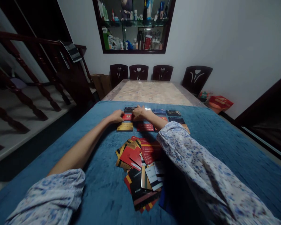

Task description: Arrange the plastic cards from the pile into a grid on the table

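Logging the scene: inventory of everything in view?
Table: one, pale, centre
Tablecloth: one, blue, near table half
Card rows: three, mixed colours, mid tablecloth
Loose cards: many, mixed colours, nearer pile
Chairs: four, dark, table's far end
Cabinet: one, dark frame, stocked, above chairs
Railing: one, dark red, left
Striped cloth: one, dark, on railing
Carton: one, brown, left of chairs
Packages: several, mostly red, right of table
Sleeves: two, white and blue, foreground
Hands: two, bare, at card rows

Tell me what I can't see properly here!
Head view: whether the right hand grips the red card beside it; too blurred.
Head view: right side of the loose pile; the right sleeve hides it.
Head view: writing on the front row's gold card; too small.
Head view: top of the cabinet; cut off by the edge.
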### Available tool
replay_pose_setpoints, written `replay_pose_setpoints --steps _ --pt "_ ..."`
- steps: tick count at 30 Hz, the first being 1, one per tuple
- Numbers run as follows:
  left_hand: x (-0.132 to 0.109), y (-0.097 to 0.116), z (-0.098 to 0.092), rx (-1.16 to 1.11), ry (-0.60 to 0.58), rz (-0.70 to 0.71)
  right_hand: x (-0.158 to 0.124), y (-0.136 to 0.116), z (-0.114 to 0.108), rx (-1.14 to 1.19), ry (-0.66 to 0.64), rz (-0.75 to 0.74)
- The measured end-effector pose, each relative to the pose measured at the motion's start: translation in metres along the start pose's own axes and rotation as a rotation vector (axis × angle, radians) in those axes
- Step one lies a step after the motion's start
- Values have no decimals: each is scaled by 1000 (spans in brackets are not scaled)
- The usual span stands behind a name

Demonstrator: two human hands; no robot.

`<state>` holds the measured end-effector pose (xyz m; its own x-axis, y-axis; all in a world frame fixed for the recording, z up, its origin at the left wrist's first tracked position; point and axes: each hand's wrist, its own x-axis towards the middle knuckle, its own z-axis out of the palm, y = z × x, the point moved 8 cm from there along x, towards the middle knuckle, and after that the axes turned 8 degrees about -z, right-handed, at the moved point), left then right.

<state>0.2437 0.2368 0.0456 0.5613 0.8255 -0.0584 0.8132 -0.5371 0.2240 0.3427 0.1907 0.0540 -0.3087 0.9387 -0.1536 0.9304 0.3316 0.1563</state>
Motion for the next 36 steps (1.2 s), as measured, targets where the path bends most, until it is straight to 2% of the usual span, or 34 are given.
replay_pose_setpoints --steps 8,16,24,36 --pt "2 1 4 -34 -19 2 4 2 0 36 -11 32" --pt "7 2 6 39 -19 40 4 2 -2 40 2 70" --pt "13 3 11 66 -77 30 7 -4 -1 11 10 74" --pt "3 -7 5 -77 36 8 -6 -6 -14 10 11 31"
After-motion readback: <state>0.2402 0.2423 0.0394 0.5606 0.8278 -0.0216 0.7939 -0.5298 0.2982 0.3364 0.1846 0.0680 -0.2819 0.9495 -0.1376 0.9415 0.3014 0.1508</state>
